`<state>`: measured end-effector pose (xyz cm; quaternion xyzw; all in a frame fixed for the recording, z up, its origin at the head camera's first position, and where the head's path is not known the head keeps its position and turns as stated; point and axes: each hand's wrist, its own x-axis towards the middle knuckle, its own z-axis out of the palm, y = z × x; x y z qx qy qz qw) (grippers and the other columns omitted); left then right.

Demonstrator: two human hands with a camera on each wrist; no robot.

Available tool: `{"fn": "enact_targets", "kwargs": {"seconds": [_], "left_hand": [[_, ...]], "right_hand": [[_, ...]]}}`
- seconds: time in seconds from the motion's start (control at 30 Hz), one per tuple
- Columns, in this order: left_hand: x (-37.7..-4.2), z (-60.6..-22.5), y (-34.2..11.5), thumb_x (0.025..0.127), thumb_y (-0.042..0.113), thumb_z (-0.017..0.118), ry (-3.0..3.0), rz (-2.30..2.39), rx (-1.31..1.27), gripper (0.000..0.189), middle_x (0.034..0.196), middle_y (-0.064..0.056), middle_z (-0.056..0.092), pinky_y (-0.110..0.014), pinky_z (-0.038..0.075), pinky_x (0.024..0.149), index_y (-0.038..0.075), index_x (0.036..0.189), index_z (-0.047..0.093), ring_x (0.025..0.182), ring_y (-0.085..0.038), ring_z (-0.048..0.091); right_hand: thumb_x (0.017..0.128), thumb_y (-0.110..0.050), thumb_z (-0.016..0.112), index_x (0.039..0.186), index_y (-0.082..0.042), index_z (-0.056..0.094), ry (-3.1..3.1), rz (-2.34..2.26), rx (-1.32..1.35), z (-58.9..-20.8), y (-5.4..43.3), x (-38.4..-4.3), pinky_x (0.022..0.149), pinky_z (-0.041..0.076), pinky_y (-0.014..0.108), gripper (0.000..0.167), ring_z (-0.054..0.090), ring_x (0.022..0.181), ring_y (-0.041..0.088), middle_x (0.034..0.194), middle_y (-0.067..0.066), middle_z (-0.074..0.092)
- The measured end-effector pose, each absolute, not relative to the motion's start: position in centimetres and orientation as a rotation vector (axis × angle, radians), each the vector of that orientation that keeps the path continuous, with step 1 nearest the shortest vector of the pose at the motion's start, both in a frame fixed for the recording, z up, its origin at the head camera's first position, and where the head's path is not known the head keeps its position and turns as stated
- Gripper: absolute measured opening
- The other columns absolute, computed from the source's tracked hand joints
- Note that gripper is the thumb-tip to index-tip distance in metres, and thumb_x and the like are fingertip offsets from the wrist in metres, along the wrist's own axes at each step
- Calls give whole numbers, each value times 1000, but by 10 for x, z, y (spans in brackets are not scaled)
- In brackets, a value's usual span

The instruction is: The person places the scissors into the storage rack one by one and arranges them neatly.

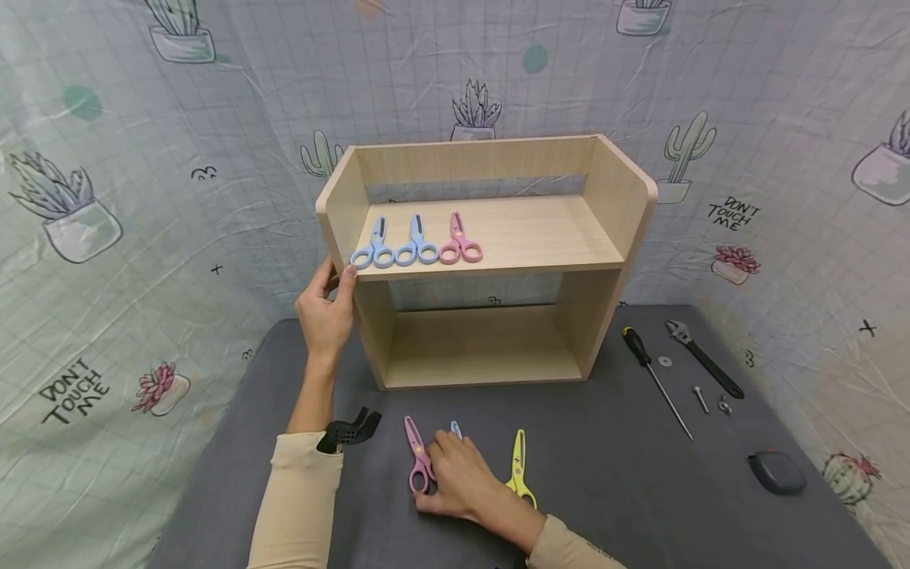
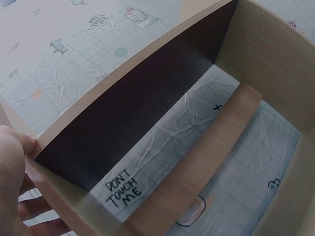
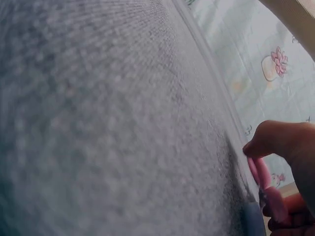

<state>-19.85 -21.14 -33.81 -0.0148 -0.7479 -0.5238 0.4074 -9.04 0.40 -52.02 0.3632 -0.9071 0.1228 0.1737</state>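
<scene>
My left hand [image 1: 325, 314] grips the left side of a two-tier wooden shelf [image 1: 490, 269], the thumb at the middle board's front corner and the fingers beside the side panel. In the left wrist view the thumb [image 2: 30, 143] lies on that board's edge. On the table, my right hand [image 1: 458, 478] pinches the handles of pink scissors [image 1: 418, 454], whose blades point away. Blue scissors [image 1: 456, 429] lie mostly hidden under that hand. Right of it are yellow scissors [image 1: 519, 462], partly covered by the wrist.
Two blue scissors [image 1: 417, 241] and one pink pair [image 1: 459, 241] lie in a row on the middle board. To the right sit a screwdriver [image 1: 654, 378], an adjustable wrench [image 1: 704, 359], a washer [image 1: 664, 361], a bolt [image 1: 701, 399], a nut [image 1: 724, 405] and a black mouse [image 1: 777, 472].
</scene>
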Motion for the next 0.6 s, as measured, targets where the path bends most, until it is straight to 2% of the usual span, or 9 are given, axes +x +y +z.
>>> {"fn": "enact_targets", "kwargs": {"seconds": [0.13, 0.23, 0.4, 0.6], "left_hand": [[-199, -338, -211, 98, 29, 66, -1887, -1315, -30, 38, 120, -11, 73, -9, 50, 75, 18, 134, 66, 103, -24, 70], [-197, -336, -209, 98, 22, 65, -1892, -1307, -16, 38, 120, -16, 72, -8, 48, 75, 11, 135, 65, 104, -29, 70], [-181, -320, -196, 99, 15, 62, -1908, -1295, -12, 36, 121, -22, 70, -7, 48, 75, 4, 134, 64, 105, -37, 69], [-175, -314, -192, 99, 14, 63, -1900, -1307, -25, 36, 119, -23, 71, -5, 47, 74, 2, 133, 64, 104, -35, 70]], "right_hand": [[65, -54, 79, 76, -18, 57, -2578, 425, 1038, -518, 6, -94, 67, 40, 26, 43, 41, 71, 8, 84, -6, 45], [66, -52, 78, 77, -18, 58, -2568, 473, 1042, -515, 8, -97, 67, 38, 23, 41, 37, 72, 7, 82, -7, 42], [66, -50, 77, 84, -15, 64, -2536, 520, 1042, -507, 13, -103, 67, 36, 20, 42, 37, 74, 7, 83, -7, 42], [66, -49, 77, 95, -13, 68, -2506, 544, 1037, -495, 20, -110, 68, 38, 21, 47, 38, 76, 8, 85, -7, 44]]}}
